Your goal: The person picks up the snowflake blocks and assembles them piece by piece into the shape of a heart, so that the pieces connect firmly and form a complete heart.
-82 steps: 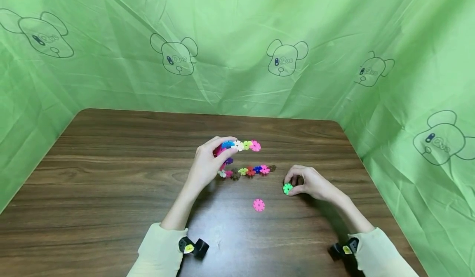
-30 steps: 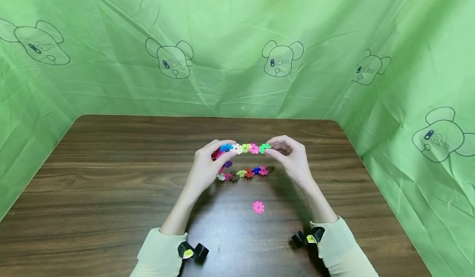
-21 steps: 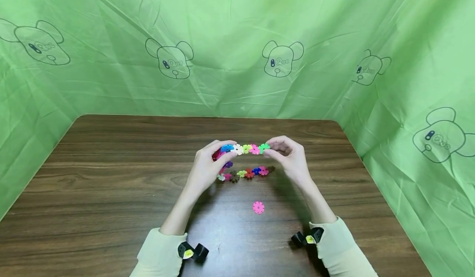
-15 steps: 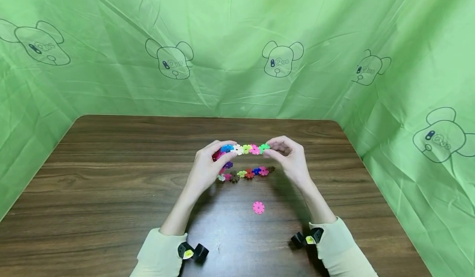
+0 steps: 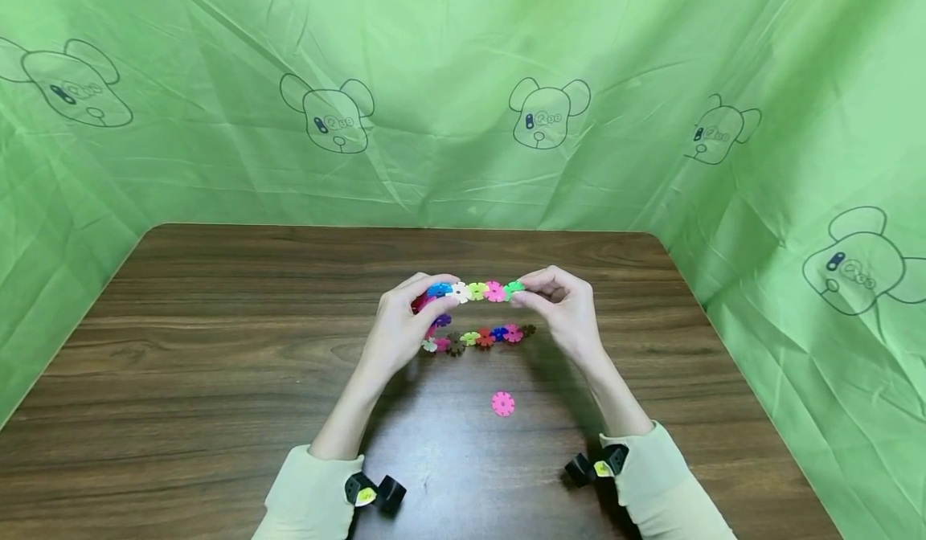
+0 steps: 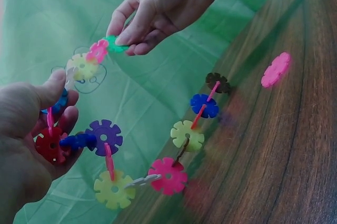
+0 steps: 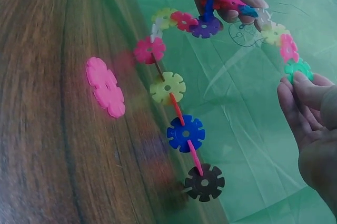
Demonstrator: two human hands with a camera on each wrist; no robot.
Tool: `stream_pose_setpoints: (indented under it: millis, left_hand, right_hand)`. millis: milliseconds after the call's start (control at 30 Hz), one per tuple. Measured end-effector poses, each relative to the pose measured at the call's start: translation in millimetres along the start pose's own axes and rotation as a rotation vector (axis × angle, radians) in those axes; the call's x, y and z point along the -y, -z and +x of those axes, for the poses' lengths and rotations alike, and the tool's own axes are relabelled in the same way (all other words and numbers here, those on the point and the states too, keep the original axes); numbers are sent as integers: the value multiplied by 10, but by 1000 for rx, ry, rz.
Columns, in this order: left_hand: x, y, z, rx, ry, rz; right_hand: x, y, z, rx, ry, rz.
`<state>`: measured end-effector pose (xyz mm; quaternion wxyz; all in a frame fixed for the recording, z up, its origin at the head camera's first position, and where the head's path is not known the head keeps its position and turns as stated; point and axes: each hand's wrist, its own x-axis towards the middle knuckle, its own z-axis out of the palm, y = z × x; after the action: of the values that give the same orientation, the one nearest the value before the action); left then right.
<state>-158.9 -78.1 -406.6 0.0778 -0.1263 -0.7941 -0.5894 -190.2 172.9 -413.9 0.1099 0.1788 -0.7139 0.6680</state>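
A chain of linked, notched plastic snowflake discs (image 5: 485, 337) in several colours curves in a C shape, its lower run near the tabletop. My left hand (image 5: 402, 321) grips the chain at its upper left, by the blue and white discs, with thumb and fingers round it. Between thumb and fingers of my right hand (image 5: 567, 311) is a green snowflake disc (image 7: 298, 69), joined to or touching the pink disc (image 6: 97, 51) at the chain's upper end. The lower run ends in a dark brown disc (image 7: 204, 182). Part of the chain is hidden by my left hand.
A single pink snowflake disc (image 5: 502, 404) lies flat on the brown wooden table (image 5: 217, 379), nearer to me than the chain. Behind and beside the table hangs a green cloth (image 5: 448, 178) with printed bear heads. Each wrist wears a black camera (image 5: 391, 493).
My right hand has lifted the green disc from the table's right side up and leftward to the chain's upper end. Over the last half second both hands have barely moved.
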Motion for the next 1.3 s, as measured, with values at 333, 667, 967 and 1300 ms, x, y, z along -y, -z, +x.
stream_pose_setpoints:
  millis: [333,667,967,1300]
  left_hand:
    - [15,6,7,1,-16,48]
    - [11,8,10,4,2,22]
    - [-12,23,-1,41,6,80]
    - [-155,53,96,161,-142,377]
  right_hand:
    - [19,-21,-6,-3,15,-26]
    - [28,-23,-17,14,-4,-7]
    - [0,-50,-14,12,0,30]
    - [-20,-37,-9,-3,16,15]
